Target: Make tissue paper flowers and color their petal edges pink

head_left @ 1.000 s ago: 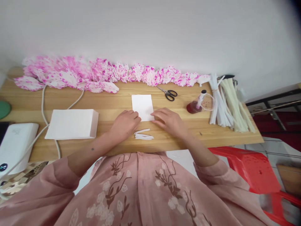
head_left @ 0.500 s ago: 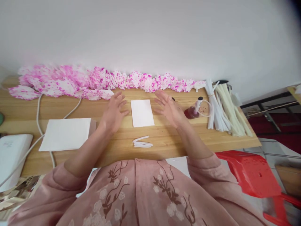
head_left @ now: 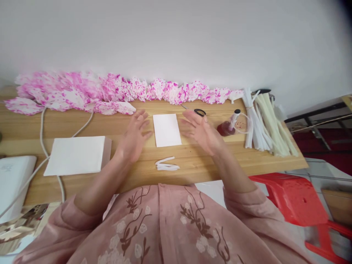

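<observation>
A small white paper rectangle lies flat on the wooden table. My left hand hovers just left of it, fingers spread and holding nothing. My right hand hovers just right of it, also with fingers apart and holding nothing. Neither hand touches the paper. A few white strips lie near the table's front edge, between my forearms.
A row of pink-and-white paper flowers lines the back wall. A thick stack of white paper sits at left, with a cord and a white device. Scissors, a red bottle and bundled white stems are at right. A red stool stands beside me.
One second ago both hands pressed on the near edge of the white paper. They lifted off, spread open and now hover at its two sides; the paper stayed put.
</observation>
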A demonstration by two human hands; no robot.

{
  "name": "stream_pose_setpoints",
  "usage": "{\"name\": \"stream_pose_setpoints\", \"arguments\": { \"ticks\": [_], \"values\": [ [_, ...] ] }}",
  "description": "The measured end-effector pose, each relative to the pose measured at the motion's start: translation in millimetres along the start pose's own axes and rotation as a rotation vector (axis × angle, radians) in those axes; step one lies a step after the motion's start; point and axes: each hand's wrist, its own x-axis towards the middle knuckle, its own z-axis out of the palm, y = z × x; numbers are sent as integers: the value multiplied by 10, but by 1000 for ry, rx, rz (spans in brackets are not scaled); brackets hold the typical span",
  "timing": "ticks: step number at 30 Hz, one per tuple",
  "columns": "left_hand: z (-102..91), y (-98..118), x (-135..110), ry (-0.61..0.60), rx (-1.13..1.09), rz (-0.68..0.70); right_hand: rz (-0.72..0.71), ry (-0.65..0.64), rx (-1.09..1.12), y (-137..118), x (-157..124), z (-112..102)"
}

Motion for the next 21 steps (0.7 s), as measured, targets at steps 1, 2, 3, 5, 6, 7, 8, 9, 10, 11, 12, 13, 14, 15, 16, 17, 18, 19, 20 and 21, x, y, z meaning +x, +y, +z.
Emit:
{"name": "stream_pose_setpoints", "arguments": {
  "ticks": [1,2,3,5,6,7,8,9,10,11,12,13,14,15,16,17,18,19,20,21],
  "values": [
    [25,-6,-17,1,-7,-10,-1,-13,17,5,0,21],
    [43,-5,-35,4,-15,-14,-5,-21,33,7,0,34],
    [54,1,-53,13,-24,-11,-10,-26,46,6,-3,39],
    [55,17,-86,40,-39,5,-20,-18,57,2,-12,28],
    [50,20,-99,46,-40,9,-22,-11,57,5,-18,17],
    [45,16,-110,44,-36,5,-21,-9,55,11,-24,7],
    [40,6,-118,35,-30,-6,-18,-12,52,21,-30,-1],
    [34,-9,-126,27,-22,-15,-17,-19,49,34,-37,-5],
    [27,-26,-136,23,-12,-11,-21,-22,41,49,-47,-6],
    [16,-42,-148,25,9,19,-37,-11,17,64,-64,-7],
    [0,-56,-164,29,54,77,-64,14,-33,78,-88,-7],
    [-21,-65,-185,31,131,157,-101,52,-116,91,-120,-7],
    [-44,-70,-208,22,240,250,-151,99,-238,104,-159,-8],
    [-68,-75,-231,-10,373,343,-204,129,-390,118,-202,-6],
    [-90,-80,-252,-68,520,438,-268,149,-556,133,-246,-2],
    [-107,-90,-268,-143,670,528,-338,147,-721,150,-287,7],
    [-118,-105,-280,-229,816,613,-413,131,-871,170,-322,20],
    [-123,-126,-285,-316,954,694,-490,106,-1005,193,-347,38],
    [-122,-152,-285,-389,1083,764,-563,74,-1123,216,-363,57],
    [-118,-180,-282,-438,1202,818,-629,42,-1223,240,-368,77]
  ]
}}
